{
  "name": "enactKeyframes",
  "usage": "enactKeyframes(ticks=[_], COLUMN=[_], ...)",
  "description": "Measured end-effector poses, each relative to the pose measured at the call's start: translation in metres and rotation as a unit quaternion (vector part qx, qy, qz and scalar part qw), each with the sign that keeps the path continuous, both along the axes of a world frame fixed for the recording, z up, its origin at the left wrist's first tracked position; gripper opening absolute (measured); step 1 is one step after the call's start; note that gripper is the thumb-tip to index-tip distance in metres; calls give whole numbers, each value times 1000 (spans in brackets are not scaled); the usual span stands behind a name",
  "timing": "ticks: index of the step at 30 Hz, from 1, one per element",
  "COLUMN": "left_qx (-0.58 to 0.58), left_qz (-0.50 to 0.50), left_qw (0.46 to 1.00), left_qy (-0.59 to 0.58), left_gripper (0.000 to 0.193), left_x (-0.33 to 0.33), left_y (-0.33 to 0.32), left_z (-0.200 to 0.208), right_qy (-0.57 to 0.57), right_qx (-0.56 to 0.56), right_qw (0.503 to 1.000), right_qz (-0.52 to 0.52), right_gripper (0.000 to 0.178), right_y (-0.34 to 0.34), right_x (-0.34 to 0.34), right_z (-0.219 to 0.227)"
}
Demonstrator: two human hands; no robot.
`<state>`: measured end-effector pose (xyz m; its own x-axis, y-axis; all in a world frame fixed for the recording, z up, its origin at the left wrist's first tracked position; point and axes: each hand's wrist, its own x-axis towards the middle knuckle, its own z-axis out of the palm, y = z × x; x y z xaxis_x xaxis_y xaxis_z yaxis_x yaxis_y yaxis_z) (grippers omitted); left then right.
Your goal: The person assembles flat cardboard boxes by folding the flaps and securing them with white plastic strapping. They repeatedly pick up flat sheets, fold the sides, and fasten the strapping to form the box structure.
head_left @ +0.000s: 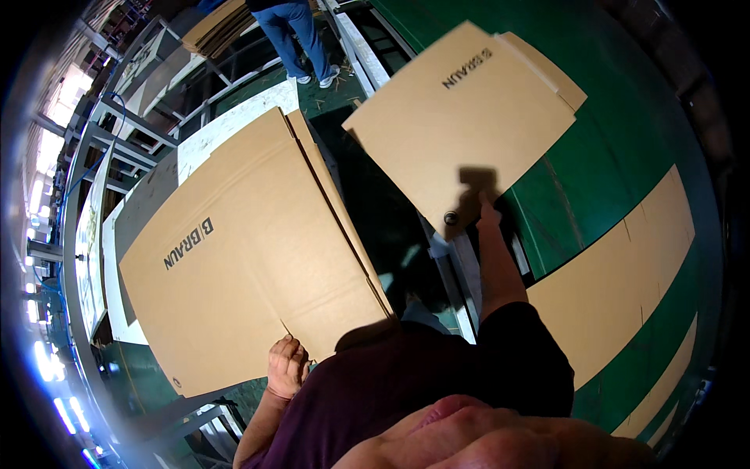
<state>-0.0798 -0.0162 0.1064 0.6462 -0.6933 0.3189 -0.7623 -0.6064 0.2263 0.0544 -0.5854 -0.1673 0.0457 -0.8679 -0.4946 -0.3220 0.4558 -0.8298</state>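
Note:
A large flattened cardboard box (234, 258), brown with dark print, lies on my left across a pale worktable. My left hand (287, 366) is closed on its near edge beside a slit, fingers curled over the board. A second flattened cardboard box (461, 117) slants at the right, reaching over the edge of a green conveyor belt. At its near corner is my right hand (488, 213), with the thumb side on the board; the other fingers are hidden underneath. A dark shadow falls on the board beside this hand.
More cardboard sheets (617, 273) lie on the green belt (562, 187) at the right. Metal rails (457, 289) run between the two boxes. At the back, a person in blue trousers (293, 35) stands near a cardboard stack (219, 27). Metal-framed tables (125, 125) line the left.

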Motion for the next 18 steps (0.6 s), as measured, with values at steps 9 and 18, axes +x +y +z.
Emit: enactKeyframes(ticks=[9,18], left_qx=[-20,-56], left_qz=[6,-8], left_qw=[1000,998], left_qy=[9,-14], left_gripper=[36,34], left_x=[-10,-5], left_y=[9,8], left_z=[-5,-5], right_qy=[-510,-295], right_qx=[54,-63], right_qw=[816,776], right_qz=[268,553], right_gripper=[34,29], right_y=[10,326], right_x=[34,-106], right_z=[184,334])
